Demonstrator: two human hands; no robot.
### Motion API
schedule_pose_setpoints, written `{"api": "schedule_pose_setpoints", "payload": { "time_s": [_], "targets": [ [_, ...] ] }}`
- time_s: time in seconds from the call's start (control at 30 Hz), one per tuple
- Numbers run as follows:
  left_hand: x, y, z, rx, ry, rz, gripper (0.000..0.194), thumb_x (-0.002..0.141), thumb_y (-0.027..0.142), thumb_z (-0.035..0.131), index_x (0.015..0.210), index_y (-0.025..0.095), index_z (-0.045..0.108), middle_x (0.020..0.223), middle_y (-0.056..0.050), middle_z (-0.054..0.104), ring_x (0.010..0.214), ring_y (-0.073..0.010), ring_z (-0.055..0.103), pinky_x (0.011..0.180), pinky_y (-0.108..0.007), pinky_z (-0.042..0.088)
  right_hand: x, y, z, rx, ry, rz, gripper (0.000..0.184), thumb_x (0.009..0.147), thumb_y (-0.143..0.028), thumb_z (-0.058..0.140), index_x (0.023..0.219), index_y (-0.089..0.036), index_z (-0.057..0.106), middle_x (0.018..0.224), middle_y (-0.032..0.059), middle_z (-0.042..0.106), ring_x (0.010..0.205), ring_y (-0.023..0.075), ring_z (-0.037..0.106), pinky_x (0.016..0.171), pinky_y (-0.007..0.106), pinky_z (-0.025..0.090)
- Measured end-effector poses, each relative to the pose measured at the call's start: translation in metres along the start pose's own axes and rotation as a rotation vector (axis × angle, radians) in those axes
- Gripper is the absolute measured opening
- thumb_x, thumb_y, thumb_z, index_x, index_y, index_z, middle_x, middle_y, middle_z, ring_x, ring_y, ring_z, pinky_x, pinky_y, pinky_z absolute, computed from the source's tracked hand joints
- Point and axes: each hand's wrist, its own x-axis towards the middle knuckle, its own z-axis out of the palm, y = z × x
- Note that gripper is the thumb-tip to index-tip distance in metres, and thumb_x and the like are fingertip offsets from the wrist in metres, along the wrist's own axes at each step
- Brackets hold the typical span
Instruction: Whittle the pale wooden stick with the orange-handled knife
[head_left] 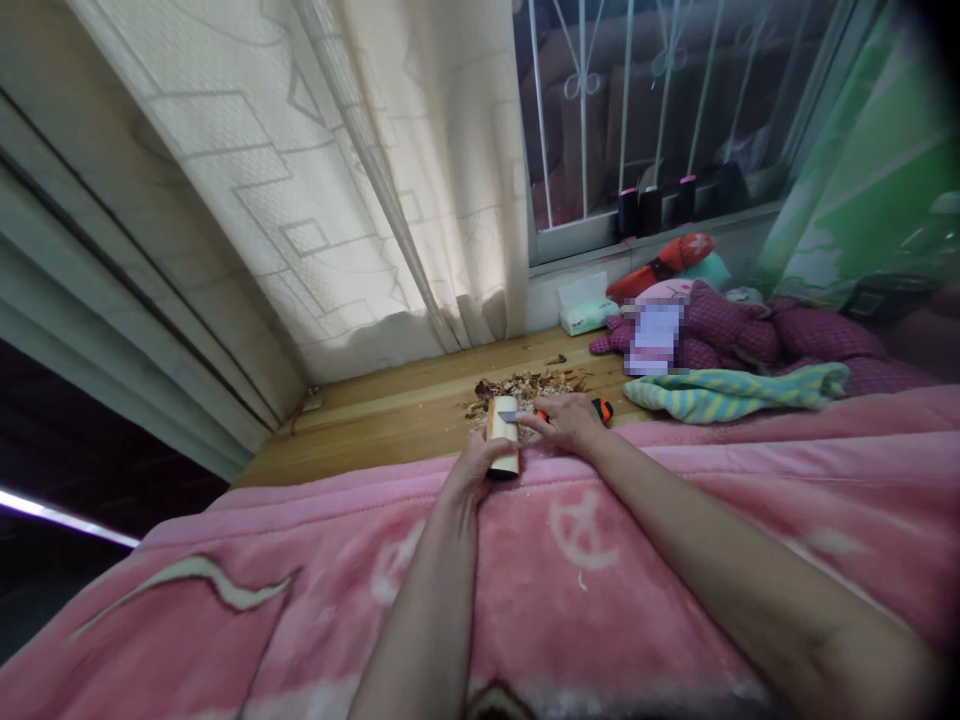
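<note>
My left hand (472,465) is wrapped around a pale bamboo-like tube (503,462), with its dark end facing me. In my right hand (571,422) is a utility knife with an orange and black handle (604,410). Its grey blade (510,416) lies across the tube's upper side, touching it or very near it. My right index finger stretches along toward the blade. Just beyond the tube, a pile of wood shavings (536,385) is spread on the wooden board. The fingers' undersides are hidden.
A pink blanket (517,590) covers the near side, up to the wooden surface (390,415). To the right are a striped cloth (739,393), a purple plush toy (817,335), a phone-like blurred object (652,338) and a tissue pack (587,315). Curtains (442,180) and a barred window (660,110) stand behind.
</note>
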Motion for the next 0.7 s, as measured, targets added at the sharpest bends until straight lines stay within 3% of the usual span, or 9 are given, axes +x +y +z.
{"api": "schedule_pose_setpoints", "payload": {
  "time_s": [0.13,0.33,0.57,0.7],
  "targets": [
    [0.000,0.001,0.000,-0.019,0.012,-0.022,0.042,0.049,0.015,0.062,0.089,0.013,0.050,0.057,0.001,0.053,0.044,-0.0101,0.049,0.046,-0.023,0.038,-0.002,-0.002,-0.002,-0.001,0.010,-0.002,0.060,0.082,-0.064,0.021,0.083,-0.020,0.063,0.083,0.0059,0.064,0.076,0.0152,0.056,0.061,0.024,0.030],
    [0.004,0.000,0.000,-0.037,-0.002,-0.026,0.036,0.047,0.013,0.062,0.082,0.012,0.051,0.059,-0.002,0.056,0.045,-0.0107,0.049,0.047,-0.025,0.040,-0.004,-0.009,-0.003,0.025,0.019,-0.146,0.060,0.081,-0.064,0.023,0.084,-0.020,0.064,0.087,0.0072,0.062,0.081,0.0167,0.055,0.066,0.025,0.031],
    [0.006,-0.003,-0.002,-0.013,0.023,-0.040,0.042,0.049,0.013,0.061,0.090,0.013,0.049,0.058,-0.001,0.054,0.045,-0.0104,0.048,0.045,-0.023,0.035,0.003,0.004,0.003,-0.013,-0.019,0.074,0.062,0.082,-0.064,0.019,0.084,-0.021,0.063,0.085,0.0066,0.066,0.079,0.0167,0.057,0.063,0.025,0.032],
    [0.004,-0.002,-0.001,-0.030,-0.007,-0.029,0.040,0.050,0.014,0.060,0.088,0.013,0.049,0.057,0.000,0.053,0.043,-0.0105,0.047,0.045,-0.024,0.037,0.000,-0.002,0.001,0.006,-0.021,-0.064,0.060,0.082,-0.064,0.022,0.083,-0.021,0.063,0.084,0.0060,0.066,0.077,0.0167,0.057,0.063,0.025,0.032]
  ]
}}
